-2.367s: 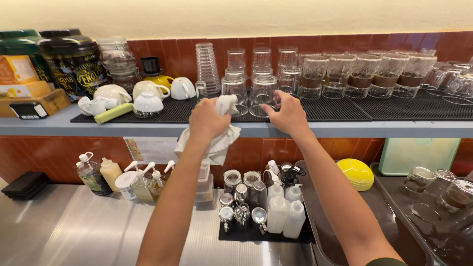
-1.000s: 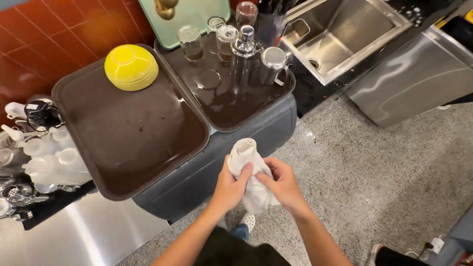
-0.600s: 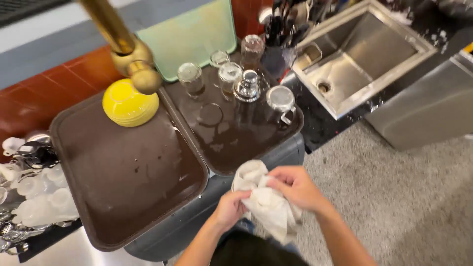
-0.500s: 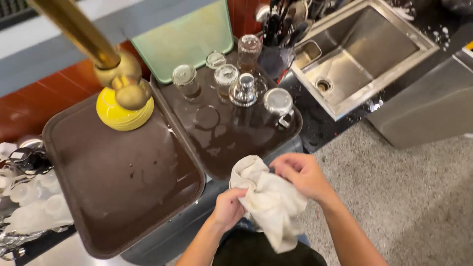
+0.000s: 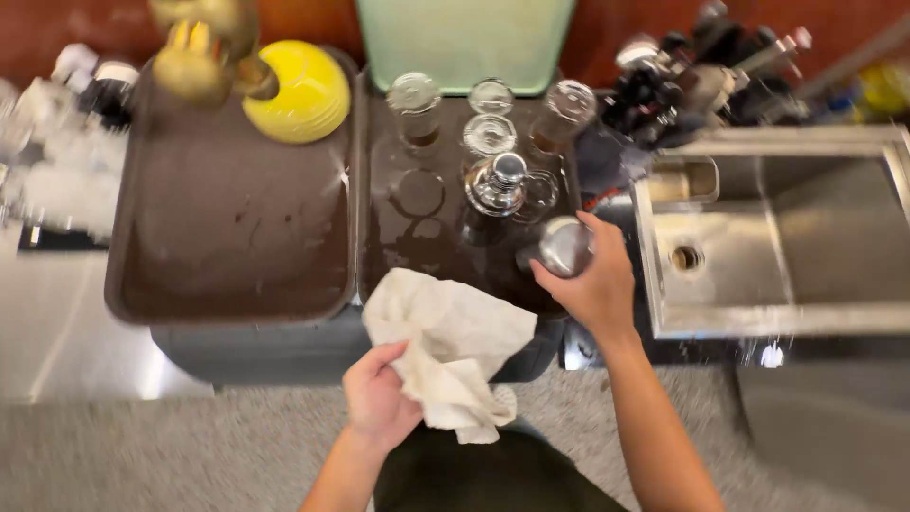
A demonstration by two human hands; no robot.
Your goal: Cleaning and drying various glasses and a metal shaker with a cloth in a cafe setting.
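crumpled white cloth (image 5: 450, 346) over the tray's front edge, upturned steel cup (image 5: 565, 246) on the tray

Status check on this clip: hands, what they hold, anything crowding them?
Left hand grips white cloth. Right hand closed on metal cup over right brown tray. Glasses stand close behind.

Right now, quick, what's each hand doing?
Left hand: closed, holding a crumpled white cloth.
Right hand: closed around a clear upturned glass on the dark brown tray.
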